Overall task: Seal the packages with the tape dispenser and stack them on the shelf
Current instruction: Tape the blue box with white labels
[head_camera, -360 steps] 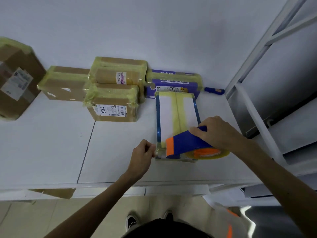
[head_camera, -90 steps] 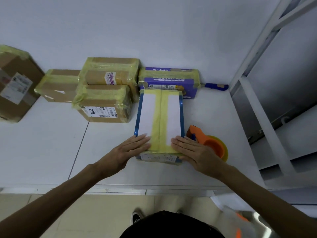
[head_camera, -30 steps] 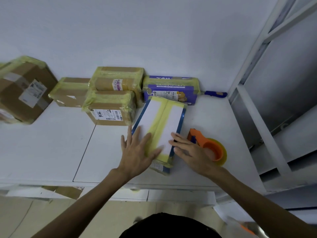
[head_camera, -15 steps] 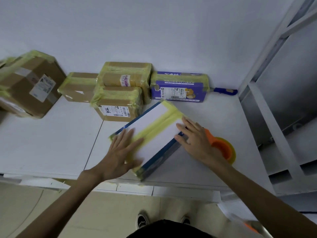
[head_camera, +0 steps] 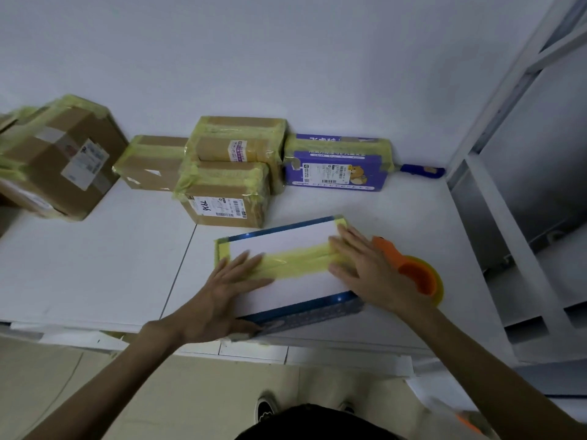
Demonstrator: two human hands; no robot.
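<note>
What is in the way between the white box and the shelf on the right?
The orange tape dispenser lies on the table beside the white box, between it and the shelf frame. The left hand and right hand rest flat on the box, so nothing separates them from it.

Looks like a parcel packing room. Shows taped, labelled cartons [head_camera: 222,198] on a white table [head_camera: 95,265] beside metal shelving [head_camera: 505,223]
</note>
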